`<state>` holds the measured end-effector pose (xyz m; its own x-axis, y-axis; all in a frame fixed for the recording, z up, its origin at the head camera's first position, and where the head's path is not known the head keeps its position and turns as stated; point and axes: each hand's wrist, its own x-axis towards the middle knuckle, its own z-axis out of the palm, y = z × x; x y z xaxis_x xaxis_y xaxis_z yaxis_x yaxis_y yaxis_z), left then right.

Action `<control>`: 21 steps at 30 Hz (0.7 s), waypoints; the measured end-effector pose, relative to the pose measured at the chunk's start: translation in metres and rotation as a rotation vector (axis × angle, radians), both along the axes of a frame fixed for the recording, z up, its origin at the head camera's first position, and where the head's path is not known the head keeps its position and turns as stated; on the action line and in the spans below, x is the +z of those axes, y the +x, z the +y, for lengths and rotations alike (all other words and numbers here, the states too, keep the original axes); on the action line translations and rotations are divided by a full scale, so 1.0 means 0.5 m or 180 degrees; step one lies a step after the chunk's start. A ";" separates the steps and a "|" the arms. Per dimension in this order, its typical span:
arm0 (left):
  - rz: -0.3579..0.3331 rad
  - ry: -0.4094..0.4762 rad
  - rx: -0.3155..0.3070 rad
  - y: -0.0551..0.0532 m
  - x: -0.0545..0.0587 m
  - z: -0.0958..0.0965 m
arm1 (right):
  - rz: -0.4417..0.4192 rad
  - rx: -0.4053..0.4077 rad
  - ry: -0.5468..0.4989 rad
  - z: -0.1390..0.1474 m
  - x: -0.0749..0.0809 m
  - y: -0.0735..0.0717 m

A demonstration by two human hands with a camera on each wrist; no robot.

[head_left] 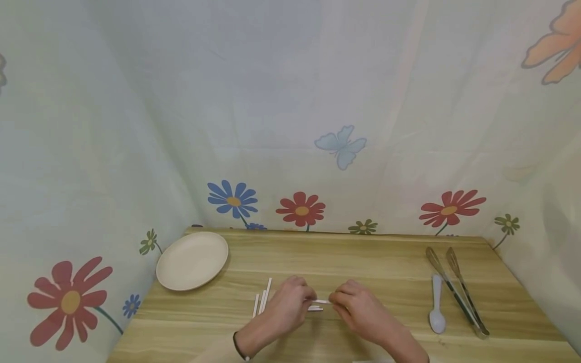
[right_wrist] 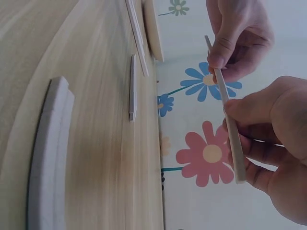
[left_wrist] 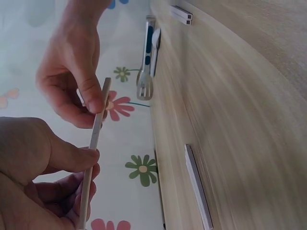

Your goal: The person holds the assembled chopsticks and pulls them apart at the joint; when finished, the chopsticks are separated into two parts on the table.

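Note:
A thin, square-edged white stick [head_left: 322,301] is held above the table between both hands. My left hand [head_left: 290,302] pinches one part of it between thumb and fingers. Toward the other end, my right hand [head_left: 360,307] pinches it too; in the right wrist view the stick [right_wrist: 229,115] slants across both hands' fingertips. Below the hands, more white sticks [head_left: 315,308] lie together on the wood. Beside the left wrist lie several other sticks [head_left: 262,301], partly hidden by the hand. A pair of sticks [right_wrist: 53,158] shows close up in the right wrist view.
The wood-grain table [head_left: 317,257] carries a cream plate [head_left: 192,261] at the far left. To the right lie a pale spoon [head_left: 437,307] and metal tongs [head_left: 460,292] with dark handles. A flower-printed curtain [head_left: 272,101] hangs behind and at the sides.

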<state>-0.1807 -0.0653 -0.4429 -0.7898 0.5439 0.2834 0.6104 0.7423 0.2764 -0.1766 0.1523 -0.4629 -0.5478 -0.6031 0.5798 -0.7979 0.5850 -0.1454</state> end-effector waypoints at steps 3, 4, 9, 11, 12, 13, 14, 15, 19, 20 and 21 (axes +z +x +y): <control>0.0011 -0.0042 -0.0062 -0.001 -0.003 -0.001 | -0.0002 -0.0065 0.0058 -0.003 -0.005 0.002; 0.0018 -0.0058 -0.0091 -0.001 -0.004 -0.003 | 0.0001 -0.0065 0.0067 -0.005 -0.006 0.004; 0.0019 -0.0062 -0.0246 -0.002 -0.010 -0.010 | -0.0001 -0.0057 0.0050 -0.010 -0.012 0.010; 0.0015 -0.0020 -0.0296 -0.002 -0.013 -0.012 | -0.0064 -0.0068 0.0019 -0.011 -0.011 0.011; 0.0046 -0.0003 -0.0322 -0.002 -0.016 -0.012 | -0.0111 -0.0079 0.0010 -0.011 -0.010 0.011; 0.0072 0.0010 -0.0342 -0.001 -0.018 -0.013 | -0.0151 -0.0095 0.0013 -0.010 -0.009 0.012; 0.0110 0.0035 -0.0363 0.000 -0.020 -0.012 | -0.0190 -0.0113 0.0019 -0.010 -0.009 0.014; 0.0171 0.0061 -0.0385 0.001 -0.022 -0.011 | -0.0224 -0.0136 0.0034 -0.009 -0.007 0.015; 0.0316 0.0158 -0.0407 0.004 -0.025 -0.006 | -0.0331 -0.0226 0.0128 -0.007 0.000 0.018; 0.0335 0.0180 -0.0405 0.005 -0.026 -0.005 | -0.0361 -0.0240 0.0142 -0.007 0.001 0.019; 0.0347 0.0188 -0.0394 0.005 -0.026 -0.004 | -0.0388 -0.0250 0.0150 -0.007 0.003 0.020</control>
<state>-0.1783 -0.0673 -0.4559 -0.6807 0.6150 0.3980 0.7248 0.6441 0.2445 -0.1667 0.1489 -0.4615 -0.6590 -0.5806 0.4782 -0.7276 0.6533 -0.2095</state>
